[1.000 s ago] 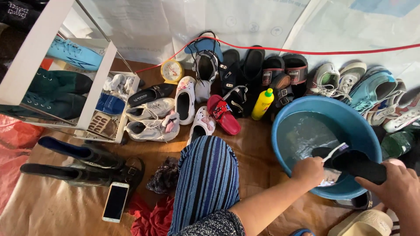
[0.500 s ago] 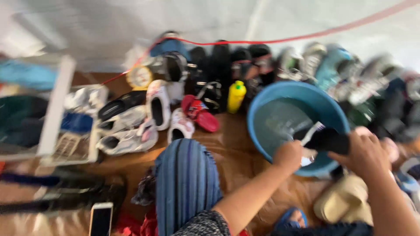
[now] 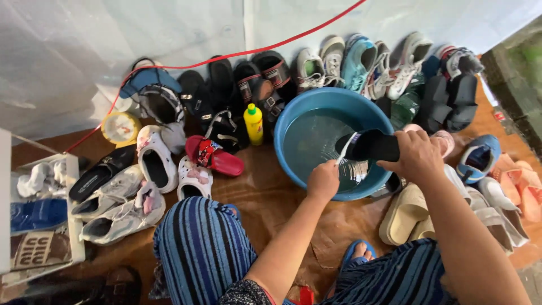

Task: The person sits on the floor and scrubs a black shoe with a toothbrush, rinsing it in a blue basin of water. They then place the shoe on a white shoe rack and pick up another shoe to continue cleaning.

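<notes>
My right hand [image 3: 416, 155] grips a black shoe [image 3: 368, 146] and holds it over the blue basin [image 3: 293, 120], which has water in it. My left hand [image 3: 322, 179] is closed on a white brush [image 3: 345, 150] whose bristles touch the toe end of the shoe. Both hands are above the near rim of the basin. My knees in blue striped trousers [image 3: 199, 248] show at the bottom of the view.
A yellow bottle [image 3: 253, 123] stands left of the basin. Sandals, sneakers and slippers line the white wall behind it; more lie at left and right. A red cord [image 3: 237, 54] runs along the wall. A yellow clock [image 3: 119, 127] and a white shelf [image 3: 39, 210] sit at left.
The view has swung to the right, so the basin sits nearer the centre. My hands stay over the basin with the shoe and brush, the brush now at the shoe's toe.
</notes>
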